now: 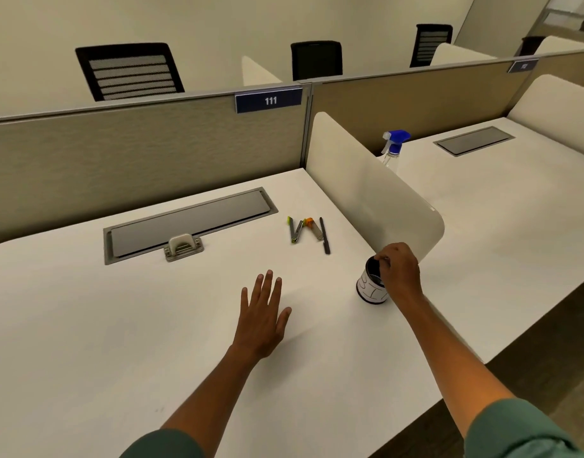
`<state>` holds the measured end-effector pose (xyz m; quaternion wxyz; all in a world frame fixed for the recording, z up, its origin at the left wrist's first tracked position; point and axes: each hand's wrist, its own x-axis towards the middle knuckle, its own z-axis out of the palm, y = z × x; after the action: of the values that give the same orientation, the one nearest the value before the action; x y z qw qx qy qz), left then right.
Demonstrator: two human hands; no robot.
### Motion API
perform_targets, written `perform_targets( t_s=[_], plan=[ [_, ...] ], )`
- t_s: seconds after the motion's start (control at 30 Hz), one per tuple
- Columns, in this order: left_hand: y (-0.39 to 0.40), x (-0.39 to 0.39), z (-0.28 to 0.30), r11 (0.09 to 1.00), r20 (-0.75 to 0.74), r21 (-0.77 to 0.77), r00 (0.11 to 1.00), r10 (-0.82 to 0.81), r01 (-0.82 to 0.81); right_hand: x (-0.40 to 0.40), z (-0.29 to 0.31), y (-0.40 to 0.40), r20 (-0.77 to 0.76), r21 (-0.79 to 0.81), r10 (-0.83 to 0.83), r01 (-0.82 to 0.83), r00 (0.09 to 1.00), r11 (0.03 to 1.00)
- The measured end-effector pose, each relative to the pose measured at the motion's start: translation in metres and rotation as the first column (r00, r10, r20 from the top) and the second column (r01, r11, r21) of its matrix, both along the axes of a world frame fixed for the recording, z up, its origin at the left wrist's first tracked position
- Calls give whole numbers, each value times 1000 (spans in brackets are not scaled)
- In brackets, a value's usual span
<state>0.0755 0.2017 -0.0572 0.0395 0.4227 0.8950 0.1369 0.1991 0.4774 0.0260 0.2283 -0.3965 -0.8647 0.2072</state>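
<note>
My right hand [399, 272] grips the rim of a small black-and-white pen cup [370, 289], which stands upright on the white desk [85, 325] near the side divider. Its fingers curl over the cup's top edge. My left hand [262, 315] lies over the desk with straight, spread fingers and holds nothing. Several pens and markers [309, 231] lie in a loose row on the desk beyond both hands; one has an orange part, one a yellow-green tip, one is black.
A grey cable tray lid [191, 223] with a pale handle [183, 247] is set into the desk. A curved white divider [366, 193] stands at the right, with a blue-topped spray bottle [394, 147] behind it. A back partition carries a sign reading 111 [269, 100]. Black chairs stand beyond.
</note>
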Motion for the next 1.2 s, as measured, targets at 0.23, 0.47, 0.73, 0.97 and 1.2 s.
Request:
perform_targets(
  t_s=[0.23,0.47,0.73,0.97,1.2],
  plan=[
    [-64,-11,-4,996,7,-36,997,81,-80,-30,-10,-90,-208,-9,92,-96,974,995],
    [-140,-24,0,984,1,-35,984,176,-176,-75,-37,-201,12,-71,311,-309,950,948],
    [-232,-34,-9,951,3,-44,952,308,-307,-92,-80,-291,306,-166,549,-524,778,835],
    [-297,-29,-32,923,39,-54,922,384,-382,-84,-108,-350,345,-236,647,-605,680,761],
    [-342,-13,-59,913,75,-58,910,407,-404,-82,-126,-393,250,-242,645,-598,723,764]
  ],
)
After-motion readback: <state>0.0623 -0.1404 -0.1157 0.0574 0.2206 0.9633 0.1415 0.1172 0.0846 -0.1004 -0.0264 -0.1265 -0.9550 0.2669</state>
